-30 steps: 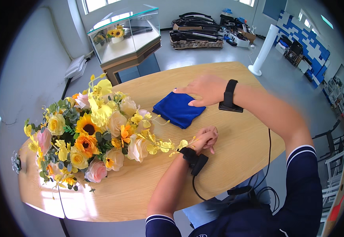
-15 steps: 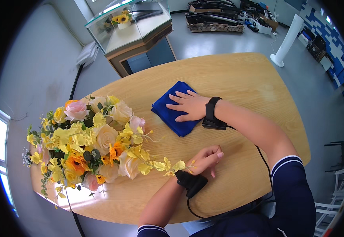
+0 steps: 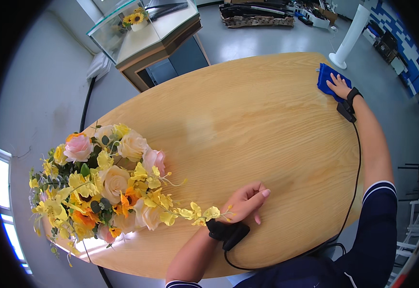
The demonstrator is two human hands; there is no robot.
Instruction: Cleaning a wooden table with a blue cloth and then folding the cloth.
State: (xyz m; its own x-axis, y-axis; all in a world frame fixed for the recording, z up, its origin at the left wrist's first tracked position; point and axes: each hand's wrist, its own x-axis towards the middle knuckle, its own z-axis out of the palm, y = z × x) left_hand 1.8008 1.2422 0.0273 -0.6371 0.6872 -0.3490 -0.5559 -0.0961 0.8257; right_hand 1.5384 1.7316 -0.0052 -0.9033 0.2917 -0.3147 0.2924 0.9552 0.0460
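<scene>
Watching through the head camera from afar, with the view's centre as the clock's hub, I see a pale wooden table [image 3: 267,134] spread beneath two bare hands. At 2 o'clock, the right hand [image 3: 339,88] lies flat with its fingers spread wide on a blue cloth [image 3: 323,80], pressing from above rather than gripping. The cloth sits at the table's far right rim; I cannot tell whether any of it overhangs.

At 5 o'clock, the left hand [image 3: 249,199] is narrow, its fingers loosely bent near the wood. Its palm is hidden, so I cannot tell whether it holds anything. A yellow blossom spray [image 3: 186,214] reaches its wrist from a large flower arrangement [image 3: 116,182] at 8 o'clock.

I judge the step in hand to be working the cloth across the tabletop under the right palm, here near the limit of the arm's reach. To my mind, the next move calls for even palm pressure and a path back toward the hub, the cloth kept from slipping over the rim, and the black cable [image 3: 358,158] at 3 o'clock kept from snagging
</scene>
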